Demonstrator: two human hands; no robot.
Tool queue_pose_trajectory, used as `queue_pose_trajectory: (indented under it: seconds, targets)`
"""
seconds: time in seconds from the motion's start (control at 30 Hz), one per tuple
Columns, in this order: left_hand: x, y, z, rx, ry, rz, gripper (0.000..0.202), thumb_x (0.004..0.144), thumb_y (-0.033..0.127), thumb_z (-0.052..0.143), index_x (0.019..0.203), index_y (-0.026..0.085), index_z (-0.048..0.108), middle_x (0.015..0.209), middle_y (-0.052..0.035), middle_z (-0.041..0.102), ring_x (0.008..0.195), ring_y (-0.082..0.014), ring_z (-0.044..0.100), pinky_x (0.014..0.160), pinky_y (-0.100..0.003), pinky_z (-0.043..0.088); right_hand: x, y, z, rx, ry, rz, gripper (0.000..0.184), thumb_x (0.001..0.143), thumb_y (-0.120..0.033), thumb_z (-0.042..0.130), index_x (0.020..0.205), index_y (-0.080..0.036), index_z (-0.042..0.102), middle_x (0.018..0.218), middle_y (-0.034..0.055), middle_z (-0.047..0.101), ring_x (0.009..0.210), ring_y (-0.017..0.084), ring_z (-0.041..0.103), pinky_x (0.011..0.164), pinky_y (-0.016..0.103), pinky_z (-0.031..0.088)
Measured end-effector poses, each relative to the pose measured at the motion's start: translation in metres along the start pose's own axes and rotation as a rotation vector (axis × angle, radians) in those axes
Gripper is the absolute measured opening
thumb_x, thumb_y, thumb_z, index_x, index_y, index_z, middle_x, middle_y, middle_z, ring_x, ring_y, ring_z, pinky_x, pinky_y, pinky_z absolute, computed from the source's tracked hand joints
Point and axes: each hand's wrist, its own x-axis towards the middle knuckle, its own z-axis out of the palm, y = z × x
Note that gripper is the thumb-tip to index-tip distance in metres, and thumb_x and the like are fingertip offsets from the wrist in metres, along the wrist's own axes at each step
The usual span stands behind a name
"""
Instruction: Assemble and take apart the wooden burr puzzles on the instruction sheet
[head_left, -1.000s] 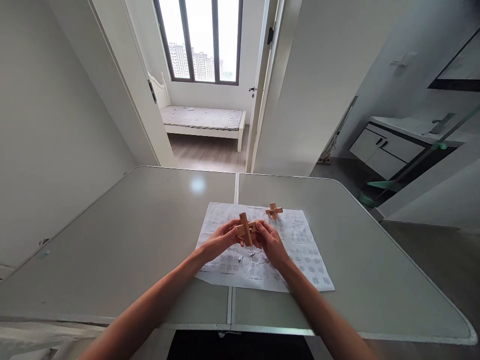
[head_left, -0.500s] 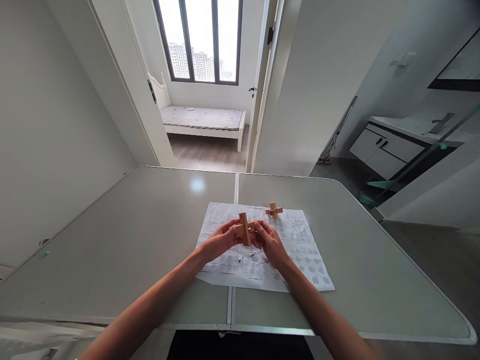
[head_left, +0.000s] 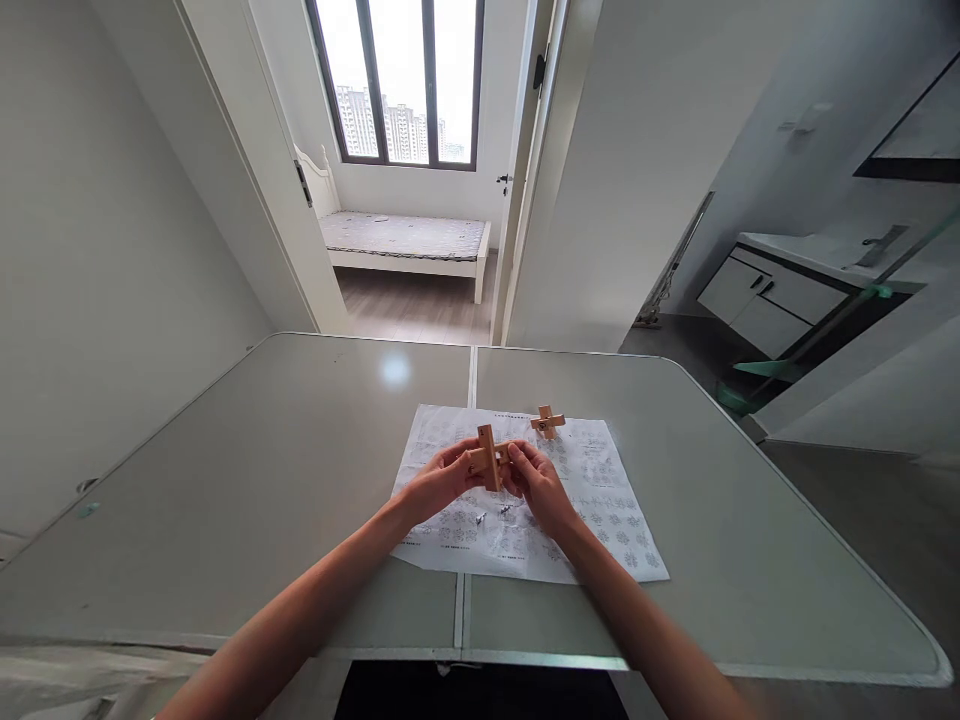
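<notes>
Hardly anything has moved: left hand (head_left: 439,482) and right hand (head_left: 545,487) grasp the wooden cross (head_left: 489,460) (handling seems paused).

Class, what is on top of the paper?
On the paper: a wooden cross and two small shiny bits. The left hand, right hand and held wooden blocks hide part of its middle; anything there cannot be seen.
</notes>
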Motion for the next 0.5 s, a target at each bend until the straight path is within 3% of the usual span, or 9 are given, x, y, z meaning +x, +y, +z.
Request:
queue_pose_trajectory:
  seconds: [0.3,0.5]
  targets:
    - [0.0009,-0.0016,-0.0018,-0.026,0.002,-0.004,0.062,0.086,0.052,0.078,0.132,0.014,0.065,0.123,-0.0194,0.071,0.110,-0.0292,0.070,0.099,-0.042,0.052,0.0001,0.0004,0.0002,-0.005,0.010,-0.001,0.042,0.087,-0.061,0.071,0.094,-0.020,0.064,0.066,-0.0031,0.056,0.050,0.009,0.041,0.048,0.024,0.031]
    - [0.0012,-0.0044,-0.0083,-0.061,0.074,-0.004,0.040,0.093,0.043,0.072,0.120,0.014,0.068,0.107,-0.0141,0.076,0.096,-0.0227,0.074,0.094,-0.036,0.054,0.0008,0.0001,0.0002,-0.018,0.019,-0.016,0.041,0.087,-0.061,0.071,0.093,-0.021,0.062,0.068,-0.0030,0.057,0.050,0.009,0.041,0.048,0.025,0.032]
